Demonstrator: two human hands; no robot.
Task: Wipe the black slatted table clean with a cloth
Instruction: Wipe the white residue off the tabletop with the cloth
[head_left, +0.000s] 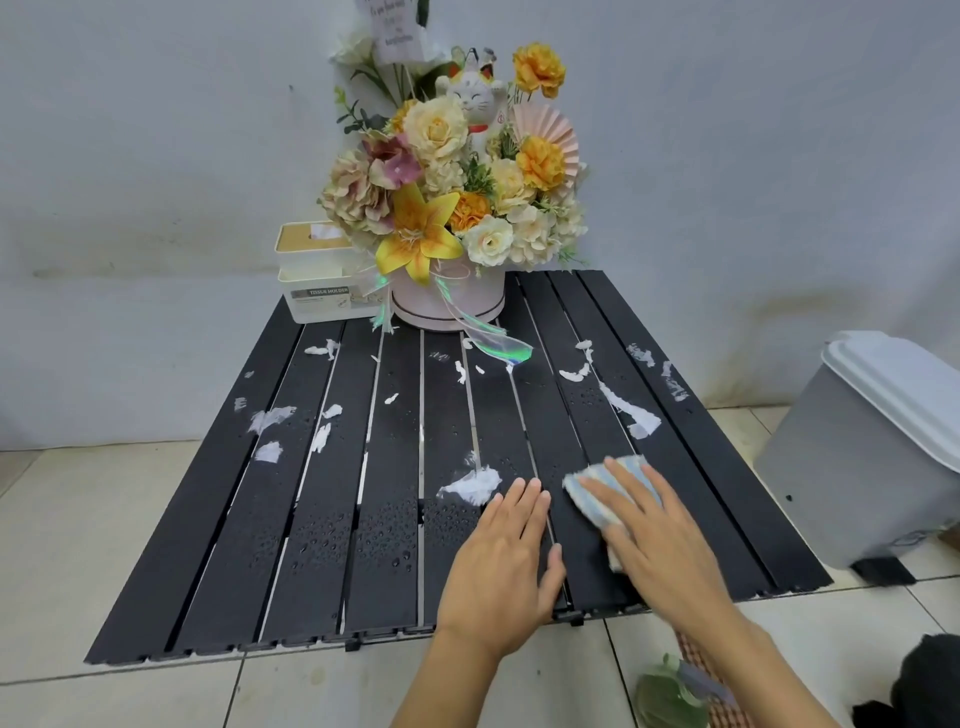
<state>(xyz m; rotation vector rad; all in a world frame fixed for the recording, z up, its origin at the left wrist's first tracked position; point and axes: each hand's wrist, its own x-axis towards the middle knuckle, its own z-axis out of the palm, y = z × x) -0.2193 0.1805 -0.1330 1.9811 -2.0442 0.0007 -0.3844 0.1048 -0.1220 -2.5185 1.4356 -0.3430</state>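
Step in hand: wiping pass on near right part of black slatted plastic table (208, 519). Right hand (654, 525) flat, fingers straight, pressing pale blue-and-cream striped cloth (586, 503) onto slats near front edge. Left hand (504, 561) open, palm down on bare slats just beside, holding nothing. White wet paper scraps (470, 486) and water droplets (384, 535) across most slats; progress judged early. Next: sweep cloth leftward and away, gathering scraps; avoid round pink flower box (447, 306) at far edge
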